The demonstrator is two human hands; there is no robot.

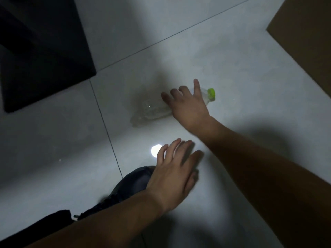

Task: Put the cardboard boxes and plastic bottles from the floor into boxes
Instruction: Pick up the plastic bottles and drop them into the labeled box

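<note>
**Open floor around a fallen bottle, hemmed by cardboard and a dark block**

The clear plastic bottle [154, 109] lies on its side on the pale tiled floor [241, 72], its green cap [211, 93] pointing right and slightly away from the person. Bare tile surrounds it on every side: a broad stretch runs up and away behind it, and another lies to its right before the cardboard box [308, 42] begins. That box fills the upper right corner, its brown edge slanting down toward the right side of the view; it sits well apart from the bottle. On the far left a dark block-like object [41, 51] covers the upper corner, its lower right corner near a grout line, also well apart from the bottle.

The floor is glossy and light grey, crossed by thin dark grout lines, one running diagonally behind the bottle and another passing to its left. A small round glare [155, 150] shows on the tile near the left hand. The room is dim, with soft shadows spreading across the lower right.

The right hand [188, 104] is spread wide, fingers splayed, over the bottle's neck end; it appears to be touching the bottle, though the blur makes contact hard to confirm, and the fingers are not closed around it. The left hand [173, 174] hangs lower, fingers loosely apart and holding nothing. Beneath its wrist a dark shoe [129, 185] rests on the tile, beside the grout line.
</note>
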